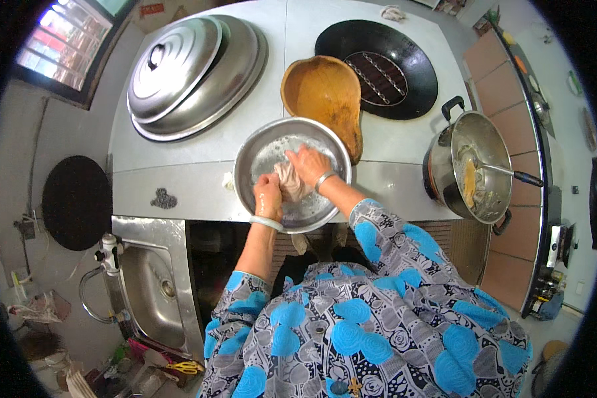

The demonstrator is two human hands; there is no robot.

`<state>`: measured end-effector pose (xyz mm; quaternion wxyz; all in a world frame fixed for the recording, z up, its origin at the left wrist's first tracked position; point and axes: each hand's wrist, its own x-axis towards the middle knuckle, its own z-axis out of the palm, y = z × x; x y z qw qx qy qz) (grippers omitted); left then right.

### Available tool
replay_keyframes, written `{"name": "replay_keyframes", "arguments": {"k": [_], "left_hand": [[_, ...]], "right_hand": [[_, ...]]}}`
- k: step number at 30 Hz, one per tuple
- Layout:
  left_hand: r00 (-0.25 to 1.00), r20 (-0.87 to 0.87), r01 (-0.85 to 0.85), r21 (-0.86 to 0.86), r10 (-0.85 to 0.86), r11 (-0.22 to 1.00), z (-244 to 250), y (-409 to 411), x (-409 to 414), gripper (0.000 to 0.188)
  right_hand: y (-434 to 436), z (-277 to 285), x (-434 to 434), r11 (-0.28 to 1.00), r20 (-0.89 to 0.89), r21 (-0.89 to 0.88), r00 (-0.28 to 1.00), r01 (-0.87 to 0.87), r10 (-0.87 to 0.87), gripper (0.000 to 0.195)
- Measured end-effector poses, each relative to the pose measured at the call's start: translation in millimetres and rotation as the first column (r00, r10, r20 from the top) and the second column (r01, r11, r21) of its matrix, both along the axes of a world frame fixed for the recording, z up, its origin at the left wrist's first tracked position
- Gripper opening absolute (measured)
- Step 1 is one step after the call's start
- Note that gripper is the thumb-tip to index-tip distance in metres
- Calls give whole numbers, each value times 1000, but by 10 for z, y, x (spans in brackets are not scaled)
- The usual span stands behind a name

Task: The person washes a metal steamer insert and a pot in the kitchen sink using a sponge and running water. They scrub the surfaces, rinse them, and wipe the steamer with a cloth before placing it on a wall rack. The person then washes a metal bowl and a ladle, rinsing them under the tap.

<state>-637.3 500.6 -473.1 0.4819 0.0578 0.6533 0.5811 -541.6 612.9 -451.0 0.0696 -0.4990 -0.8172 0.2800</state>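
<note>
A pale wet cloth is bunched inside a round stainless steel basin that holds some bubbly water. My left hand, with a light bangle at the wrist, grips the cloth's left side. On its upper right side lies my right hand, with a metal bracelet; its fingers are bent over the cloth, though their grip is partly hidden. Touching or close behind the basin is a brown gourd-shaped scoop, which reaches over the rim of a large black wok with a metal rack inside.
Two domed metal lids overlap at the back left. On the right, a two-handled steel pan with a ladle rests tilted on a pot. A steel sink with a faucet is at the lower left, near yellow-handled scissors.
</note>
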Motion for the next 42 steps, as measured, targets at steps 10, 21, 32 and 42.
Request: {"name": "replay_keyframes", "arguments": {"k": [10, 21, 32, 42], "left_hand": [[777, 618, 4, 176, -114, 984, 341, -17, -33, 56], [813, 552, -100, 446, -185, 889, 318, -51, 183, 32], [933, 350, 15, 188, -82, 982, 503, -136, -65, 26], [941, 292, 84, 283, -170, 955, 574, -275, -4, 48]], "right_hand": [[-442, 194, 169, 759, -424, -634, 888, -151, -178, 33], [-871, 966, -39, 990, -341, -37, 933, -138, 118, 32], [-220, -6, 331, 924, 121, 382, 993, -36, -11, 36], [-257, -94, 125, 843, -352, -242, 853, -481, 385, 33]]}}
